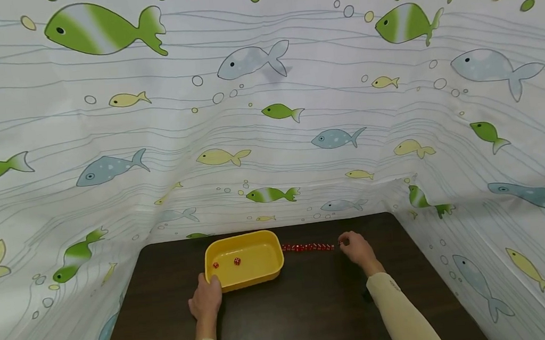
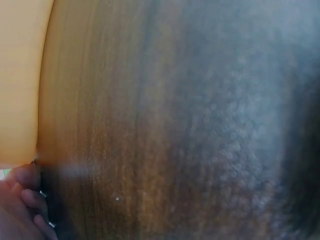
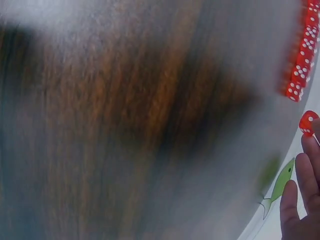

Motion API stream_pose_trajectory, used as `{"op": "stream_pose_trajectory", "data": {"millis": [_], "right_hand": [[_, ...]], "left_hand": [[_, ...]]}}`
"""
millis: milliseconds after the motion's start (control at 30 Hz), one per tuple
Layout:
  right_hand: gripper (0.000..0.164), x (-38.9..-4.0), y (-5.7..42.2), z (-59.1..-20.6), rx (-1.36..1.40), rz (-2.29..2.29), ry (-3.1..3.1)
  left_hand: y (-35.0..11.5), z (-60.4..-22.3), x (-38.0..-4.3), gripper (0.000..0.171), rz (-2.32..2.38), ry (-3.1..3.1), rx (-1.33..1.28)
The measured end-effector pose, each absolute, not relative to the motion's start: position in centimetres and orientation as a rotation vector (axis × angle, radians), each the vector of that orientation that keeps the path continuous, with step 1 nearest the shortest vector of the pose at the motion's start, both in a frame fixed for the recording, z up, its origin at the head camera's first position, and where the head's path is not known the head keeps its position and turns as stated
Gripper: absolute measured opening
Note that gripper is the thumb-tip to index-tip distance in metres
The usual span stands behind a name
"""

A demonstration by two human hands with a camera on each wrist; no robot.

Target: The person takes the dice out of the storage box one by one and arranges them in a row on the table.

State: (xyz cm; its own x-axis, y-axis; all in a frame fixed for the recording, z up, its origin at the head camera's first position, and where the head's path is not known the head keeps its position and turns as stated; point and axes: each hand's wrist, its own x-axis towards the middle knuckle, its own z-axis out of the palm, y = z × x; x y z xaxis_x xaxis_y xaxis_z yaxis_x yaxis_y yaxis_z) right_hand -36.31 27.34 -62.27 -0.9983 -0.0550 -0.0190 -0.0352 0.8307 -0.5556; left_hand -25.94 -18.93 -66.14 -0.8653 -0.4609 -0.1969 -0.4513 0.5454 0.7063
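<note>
My left hand [image 1: 205, 298] grips the near left corner of a yellow plastic tray [image 1: 262, 281], thumb over its rim. Two red dice lie inside, one die [image 1: 237, 261] near the middle and another die [image 1: 216, 265] close to the left wall. From the tray's right side a row of red dice [image 1: 307, 247] with white pips runs to the right. Just past the row's right end, my right hand [image 1: 358, 249] pinches a single red die [image 3: 308, 123] between its fingertips. In the right wrist view a small gap separates it from the last die [image 3: 294, 91] of the row.
Everything stands on a dark brown wooden table [image 1: 303, 317]. A white fish-print sheet [image 1: 269, 133] rises behind the table's back edge and hangs along both sides.
</note>
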Motion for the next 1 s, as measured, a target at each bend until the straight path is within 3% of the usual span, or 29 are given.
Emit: {"op": "stream_pose_trajectory", "data": {"millis": [800, 1000], "right_hand": [[0.029, -37.8, 26.9, -64.3, -0.072, -0.806, 2.944], [0.048, -37.7, 26.5, -64.6, -0.119, -0.854, 2.954]], "left_hand": [[-18.9, -65.8, -26.5, 0.062, -1.259, -2.748, 0.817], [-18.9, -65.7, -26.3, 0.063, -1.253, -2.756, 0.836]]}}
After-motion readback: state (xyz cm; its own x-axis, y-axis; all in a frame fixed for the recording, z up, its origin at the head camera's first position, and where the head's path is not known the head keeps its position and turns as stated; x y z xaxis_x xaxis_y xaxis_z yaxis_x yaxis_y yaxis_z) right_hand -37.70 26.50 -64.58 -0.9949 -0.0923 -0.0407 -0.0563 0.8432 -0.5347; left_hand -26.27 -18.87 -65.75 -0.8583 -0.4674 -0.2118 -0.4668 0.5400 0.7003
